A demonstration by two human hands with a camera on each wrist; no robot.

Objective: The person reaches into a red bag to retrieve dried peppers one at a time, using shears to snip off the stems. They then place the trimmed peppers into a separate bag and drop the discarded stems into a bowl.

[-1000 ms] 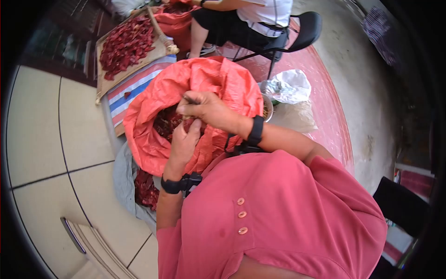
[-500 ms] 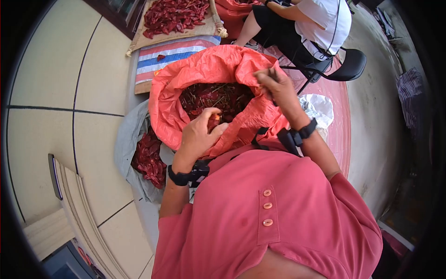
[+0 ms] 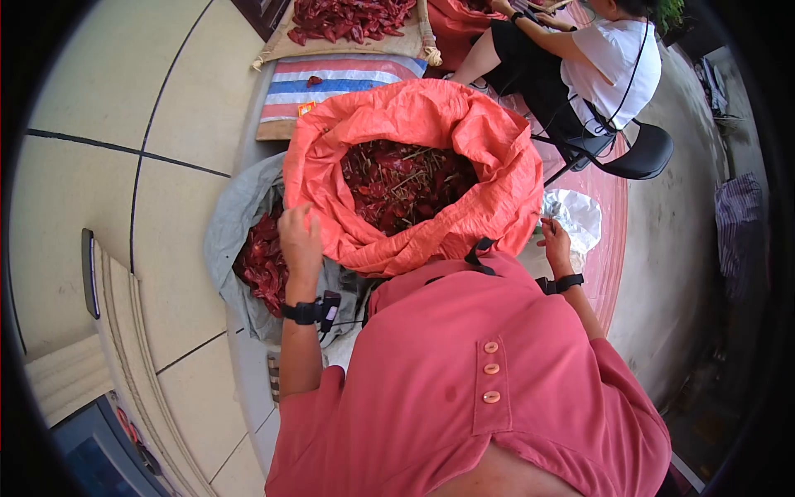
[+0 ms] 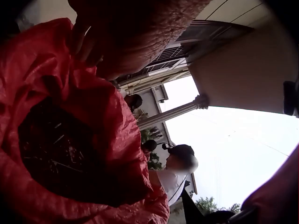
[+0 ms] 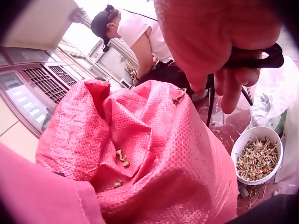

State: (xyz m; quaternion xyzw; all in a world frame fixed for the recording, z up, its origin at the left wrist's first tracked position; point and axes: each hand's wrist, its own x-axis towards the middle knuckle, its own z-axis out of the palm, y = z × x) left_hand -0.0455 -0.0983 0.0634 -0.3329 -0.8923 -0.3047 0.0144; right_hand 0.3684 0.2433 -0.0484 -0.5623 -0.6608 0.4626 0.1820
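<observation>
A large red woven sack (image 3: 414, 248) stands in front of me with its rim rolled outward. Inside it lie dried red chillies (image 3: 397, 182) mixed with pale stems. My left hand (image 3: 300, 244) is at the sack's left rim, its fingers loose and nothing visible in them. Below it, a grey sack (image 3: 224, 224) holds more red chillies (image 3: 263, 265). At the right of the red sack my right hand (image 3: 559, 246) holds scissors, whose black handle loop (image 5: 257, 57) shows in the right wrist view; their blades are mostly hidden.
Beside the right hand stands a white bucket (image 5: 257, 135) of cut stems, near a white plastic bag (image 3: 575, 217). Behind the sack, a woven tray (image 3: 397, 45) of chillies rests by a striped bag (image 3: 339, 79). A person in white (image 3: 613, 74) sits on a black chair (image 3: 642, 153).
Both hands were together over the sack, then parted. The left moved left and let go of the chilli it held; the right moved outward to the sack's right side. The view has shifted.
</observation>
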